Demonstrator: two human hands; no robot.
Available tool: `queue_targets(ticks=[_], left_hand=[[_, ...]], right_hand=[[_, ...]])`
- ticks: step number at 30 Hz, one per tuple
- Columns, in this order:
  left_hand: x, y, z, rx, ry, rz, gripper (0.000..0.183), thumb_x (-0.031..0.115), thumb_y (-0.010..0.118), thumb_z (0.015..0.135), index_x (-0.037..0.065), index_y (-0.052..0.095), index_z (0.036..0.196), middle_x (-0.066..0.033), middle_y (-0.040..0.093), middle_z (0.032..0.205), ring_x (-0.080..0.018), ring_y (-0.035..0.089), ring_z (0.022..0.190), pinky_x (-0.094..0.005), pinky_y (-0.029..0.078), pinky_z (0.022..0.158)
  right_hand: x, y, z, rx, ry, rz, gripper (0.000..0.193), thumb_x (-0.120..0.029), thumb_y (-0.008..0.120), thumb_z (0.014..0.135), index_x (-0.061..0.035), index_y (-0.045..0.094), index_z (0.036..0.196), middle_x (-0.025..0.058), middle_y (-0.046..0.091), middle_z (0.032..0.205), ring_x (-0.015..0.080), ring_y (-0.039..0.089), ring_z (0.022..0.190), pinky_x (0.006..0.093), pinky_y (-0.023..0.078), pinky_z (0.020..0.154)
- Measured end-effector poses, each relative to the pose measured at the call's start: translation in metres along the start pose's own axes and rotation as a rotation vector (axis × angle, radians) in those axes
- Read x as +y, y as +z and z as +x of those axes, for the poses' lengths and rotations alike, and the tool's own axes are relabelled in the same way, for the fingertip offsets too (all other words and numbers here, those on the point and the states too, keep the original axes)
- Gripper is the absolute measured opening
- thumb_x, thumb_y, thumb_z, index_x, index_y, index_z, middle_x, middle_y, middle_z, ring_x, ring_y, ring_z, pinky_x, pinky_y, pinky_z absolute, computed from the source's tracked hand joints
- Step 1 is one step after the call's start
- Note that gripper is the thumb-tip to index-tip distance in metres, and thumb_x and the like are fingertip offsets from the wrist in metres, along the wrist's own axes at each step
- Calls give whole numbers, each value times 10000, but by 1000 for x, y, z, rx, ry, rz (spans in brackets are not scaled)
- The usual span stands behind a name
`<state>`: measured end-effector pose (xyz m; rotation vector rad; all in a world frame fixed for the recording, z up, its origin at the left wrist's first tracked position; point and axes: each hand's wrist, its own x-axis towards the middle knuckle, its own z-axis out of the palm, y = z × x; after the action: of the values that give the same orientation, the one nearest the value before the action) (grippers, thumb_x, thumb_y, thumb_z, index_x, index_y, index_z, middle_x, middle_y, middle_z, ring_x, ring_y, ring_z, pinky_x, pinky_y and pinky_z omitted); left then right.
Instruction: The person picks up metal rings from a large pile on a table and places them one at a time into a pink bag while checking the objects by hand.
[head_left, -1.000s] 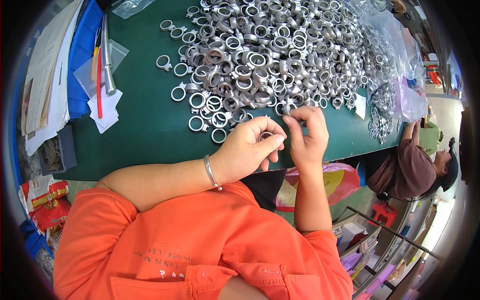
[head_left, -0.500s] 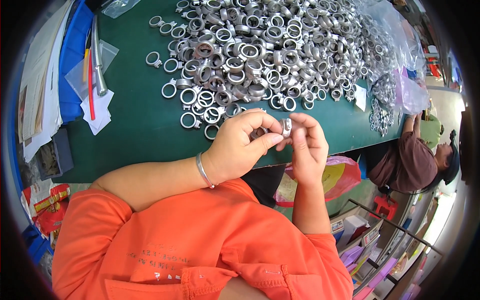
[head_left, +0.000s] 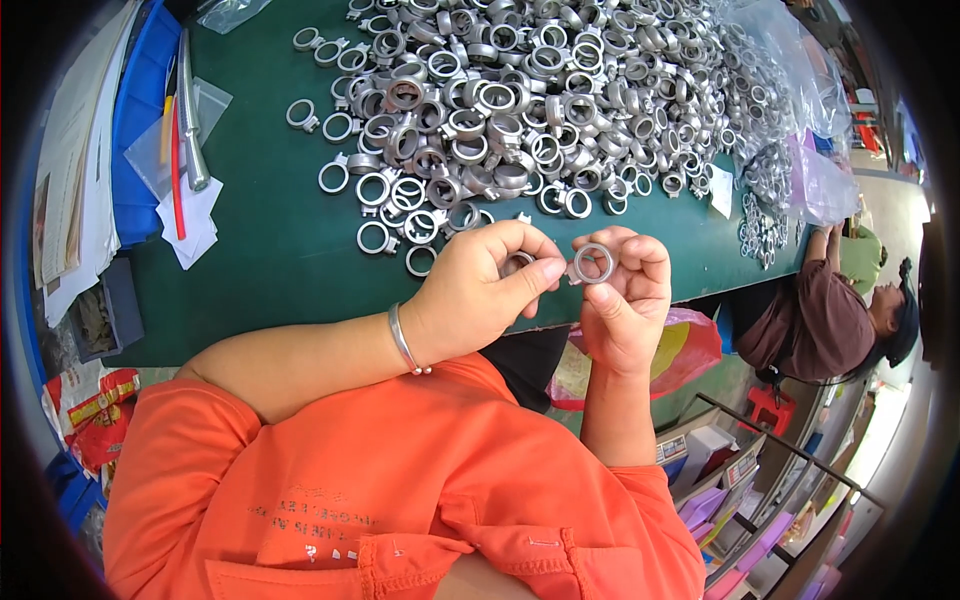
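Between the thumb and fingers of my right hand is a grey metal ring, its round opening turned toward me and its small lug pointing left. My left hand is closed on another metal ring, mostly hidden behind the fingers. The left thumb tip is close to the lug of the right-hand ring; I cannot tell whether they touch. Both hands are over the near edge of the green table. Just beyond them lies a large heap of similar metal rings, with several loose ones at its left side.
At the left are a blue tray, papers, a metal rod and a red stick. Clear plastic bags lie at the right. A person in brown sits at the right. A pink bag is below the edge.
The ring at my right fingertips has turned from edge-on to face-on and moved slightly right. My right hand has shifted right, away from the left fingertips.
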<state>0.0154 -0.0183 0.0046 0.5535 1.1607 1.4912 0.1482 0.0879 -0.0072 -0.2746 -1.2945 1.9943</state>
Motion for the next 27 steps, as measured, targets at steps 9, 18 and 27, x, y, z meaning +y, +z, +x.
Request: queue_targets(ticks=[9,18,27], left_hand=[[-1,-2,2,-65,-141,-131,189,168,510,903,-8,568,941,-41,594,779,-70,546,598,-175,424,463],[-5,-5,3,-138,-251,-283,151,175,524,896,25,538,906,-39,555,780,-75,530,604,-177,393,422],[2,-2,0,-37,-167,-78,113,97,570,858,30,540,944,-28,551,674,-47,452,473,-175,358,416]], right_hand=[[-2,2,-7,-43,-112,-296,286,104,636,716,4,521,959,169,544,1067,290,570,994,358,494,806],[12,-4,32,5,-299,-1464,182,27,662,677,-27,616,845,90,551,820,245,520,786,327,421,693],[-2,6,3,113,109,-662,94,-6,657,763,7,578,812,19,570,734,78,507,661,207,419,598]])
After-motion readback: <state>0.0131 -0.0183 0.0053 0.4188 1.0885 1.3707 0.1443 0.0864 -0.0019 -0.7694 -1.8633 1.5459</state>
